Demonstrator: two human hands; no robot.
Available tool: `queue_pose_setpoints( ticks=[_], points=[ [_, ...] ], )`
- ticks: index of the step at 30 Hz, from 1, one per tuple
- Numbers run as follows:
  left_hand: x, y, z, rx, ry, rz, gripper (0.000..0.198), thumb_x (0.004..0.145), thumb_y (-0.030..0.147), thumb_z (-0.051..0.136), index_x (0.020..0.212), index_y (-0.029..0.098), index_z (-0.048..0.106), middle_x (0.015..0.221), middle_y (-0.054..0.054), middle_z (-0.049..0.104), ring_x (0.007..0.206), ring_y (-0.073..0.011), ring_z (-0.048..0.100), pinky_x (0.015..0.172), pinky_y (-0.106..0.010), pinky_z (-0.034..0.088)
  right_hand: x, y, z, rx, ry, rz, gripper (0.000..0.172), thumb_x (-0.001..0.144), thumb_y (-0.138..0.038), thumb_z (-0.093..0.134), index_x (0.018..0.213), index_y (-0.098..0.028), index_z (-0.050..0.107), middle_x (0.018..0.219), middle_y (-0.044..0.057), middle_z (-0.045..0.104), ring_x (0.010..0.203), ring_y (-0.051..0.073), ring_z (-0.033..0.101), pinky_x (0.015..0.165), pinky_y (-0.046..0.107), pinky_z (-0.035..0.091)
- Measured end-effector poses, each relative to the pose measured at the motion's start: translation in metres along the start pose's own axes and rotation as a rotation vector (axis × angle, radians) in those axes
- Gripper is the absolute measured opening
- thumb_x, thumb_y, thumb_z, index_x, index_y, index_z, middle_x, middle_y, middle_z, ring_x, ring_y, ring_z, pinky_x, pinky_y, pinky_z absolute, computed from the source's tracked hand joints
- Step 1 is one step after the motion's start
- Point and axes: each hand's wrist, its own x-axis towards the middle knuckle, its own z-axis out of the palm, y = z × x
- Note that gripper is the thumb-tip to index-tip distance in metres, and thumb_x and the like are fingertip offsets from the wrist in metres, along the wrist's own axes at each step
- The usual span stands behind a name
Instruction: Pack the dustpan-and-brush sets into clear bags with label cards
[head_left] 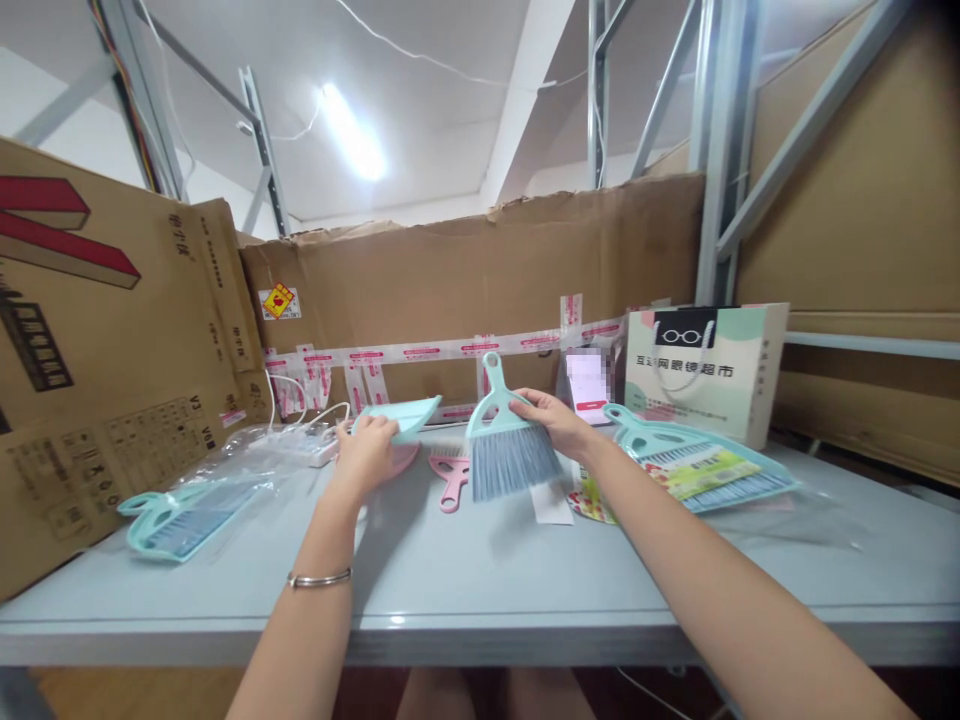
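My left hand [369, 448] grips a mint-green dustpan [409, 415], tilted above the table. In my right hand [551, 418] is a small hand broom [510, 455] with a mint-green handle and grey-blue bristles. Its handle points up and its bristles hang down, clear of the tabletop. Between the hands lies a small pink brush [451, 480], partly behind the broom. A pink piece [405, 460], perhaps a dustpan, shows in part behind my left hand.
Bagged mint-green dustpan-and-broom sets lie at left [176, 520] and right [720, 470]. A power strip [315, 450], a phone [589, 385] and a paper bag [701, 380] stand toward the back. Large cardboard boxes [450, 280] border the grey table [480, 580].
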Motion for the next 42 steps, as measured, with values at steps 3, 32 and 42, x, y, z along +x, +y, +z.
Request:
queue_pose_setpoints(
  ticks=[3,32,42],
  points=[
    [0.0,0.005,0.001,-0.028,0.143,0.121,0.03,0.075,0.004,0.04,0.082,0.023,0.062,0.101,-0.006,0.062,0.108,-0.0237,0.047,0.101,-0.053,0.014,-0.002,-0.005,-0.004,0.056,0.003,-0.069,0.038,0.057,-0.049,0.074,0.078,-0.021,0.059,0.068,-0.003,0.06,0.059,0.011,0.051,0.061,0.025,0.037],
    [0.002,0.048,0.023,-1.1,-0.069,0.097,0.04,0.087,0.039,0.036,0.11,0.015,0.058,0.112,-0.006,0.063,0.103,-0.0193,0.056,0.09,-0.03,0.043,0.001,0.024,0.047,-0.597,0.33,-0.532,0.018,0.071,-0.037,0.061,0.081,-0.024,0.069,0.099,0.005,0.049,0.1,0.02,0.051,0.095,0.035,0.037],
    [0.001,0.046,0.021,-1.0,-0.026,0.088,0.032,0.083,0.033,0.045,0.103,0.015,0.063,0.102,-0.004,0.067,0.093,-0.0188,0.059,0.082,-0.027,0.045,-0.006,0.019,0.056,-0.619,0.276,-0.393,0.017,0.071,-0.033,0.059,0.084,-0.021,0.06,0.086,0.003,0.062,0.083,0.018,0.056,0.081,0.035,0.043]
  ],
)
